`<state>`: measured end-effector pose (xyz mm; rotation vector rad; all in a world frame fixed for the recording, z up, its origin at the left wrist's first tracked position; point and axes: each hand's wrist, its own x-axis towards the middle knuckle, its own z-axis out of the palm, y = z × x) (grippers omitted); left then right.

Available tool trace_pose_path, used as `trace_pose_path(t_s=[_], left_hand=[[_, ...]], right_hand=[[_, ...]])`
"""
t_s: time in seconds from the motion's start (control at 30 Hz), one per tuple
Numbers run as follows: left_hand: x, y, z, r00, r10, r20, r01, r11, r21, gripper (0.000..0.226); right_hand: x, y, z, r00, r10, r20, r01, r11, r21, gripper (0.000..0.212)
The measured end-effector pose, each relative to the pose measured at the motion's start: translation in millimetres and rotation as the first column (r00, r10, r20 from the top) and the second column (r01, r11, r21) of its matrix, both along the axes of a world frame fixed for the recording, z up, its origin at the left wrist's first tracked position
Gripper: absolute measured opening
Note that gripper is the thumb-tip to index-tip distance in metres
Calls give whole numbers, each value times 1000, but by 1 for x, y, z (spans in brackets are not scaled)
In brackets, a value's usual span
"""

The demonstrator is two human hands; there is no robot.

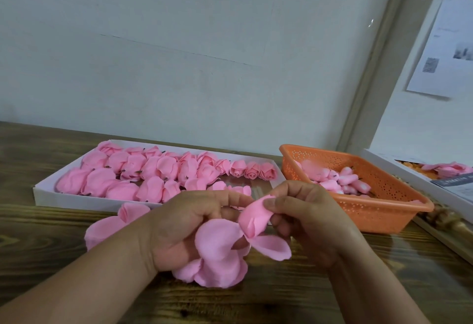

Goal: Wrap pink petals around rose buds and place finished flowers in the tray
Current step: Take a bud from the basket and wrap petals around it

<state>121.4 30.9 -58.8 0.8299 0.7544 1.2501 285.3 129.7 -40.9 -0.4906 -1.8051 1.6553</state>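
My left hand [179,231] holds a cluster of pink petals [217,259] low over the table. My right hand [307,216] pinches one petal [253,216] of that cluster between thumb and fingers, folded upward. The bud inside the petals is hidden. Several loose pink petals [110,226] lie on the table behind my left wrist. A white tray [46,190] at the back left holds several finished pink roses [158,170]. An orange perforated basket [371,211] to the right holds several pink rose buds [343,179].
The wooden table [51,259] runs to a pale wall behind. At the far right edge stands another white box [414,178] with pink pieces and a printed card. A paper sheet hangs on the right wall [445,50].
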Motion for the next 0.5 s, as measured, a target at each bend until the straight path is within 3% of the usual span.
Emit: trace_pose_path(t_s=[0.1, 0.27, 0.4, 0.5], left_hand=[[0, -4, 0, 998, -47, -43, 51, 994, 100, 32], [5, -4, 1, 987, 20, -157, 5, 987, 159, 32], [4, -6, 2, 996, -36, -85, 49, 986, 160, 46], [6, -5, 2, 984, 4, -180, 27, 985, 168, 50]], right_hand=[[3, -1, 4, 997, 59, -49, -63, 996, -66, 9], [5, 0, 3, 995, 60, -76, -65, 995, -75, 7], [4, -1, 3, 997, 22, -78, -26, 998, -57, 5], [3, -2, 3, 997, 5, -80, -8, 999, -39, 5]])
